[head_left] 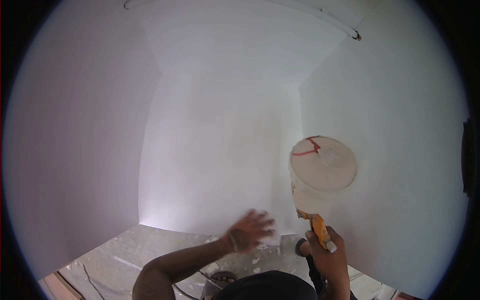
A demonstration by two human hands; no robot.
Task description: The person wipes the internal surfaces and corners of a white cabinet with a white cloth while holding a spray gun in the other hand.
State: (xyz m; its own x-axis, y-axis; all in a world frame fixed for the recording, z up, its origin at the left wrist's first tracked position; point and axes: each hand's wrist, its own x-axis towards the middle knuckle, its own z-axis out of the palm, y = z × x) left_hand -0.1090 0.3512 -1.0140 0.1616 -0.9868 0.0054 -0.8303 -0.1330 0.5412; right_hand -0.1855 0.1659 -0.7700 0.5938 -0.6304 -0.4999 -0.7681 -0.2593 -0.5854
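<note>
In my right hand (331, 252) is a drywall sander (324, 165), its orange handle wrapped by my fingers. A broad round head, pale and dusty with jagged red marks on one side, tilts up beyond that hand. It is held near the inner corner at the right wall (390, 165); whether it touches the wall I cannot tell. My left hand (250, 231) is held out low before the back wall (220, 135), fingers spread and slightly blurred, holding nothing. A band circles that wrist.
White walls close in on the left (90, 140), ahead and right. Pale flakes litter the grey floor (125, 250). Dark cables (180, 290) run by my sandalled feet (222, 276). A white pipe (335, 20) crosses high up; a wooden piece (60, 285) lies at lower left.
</note>
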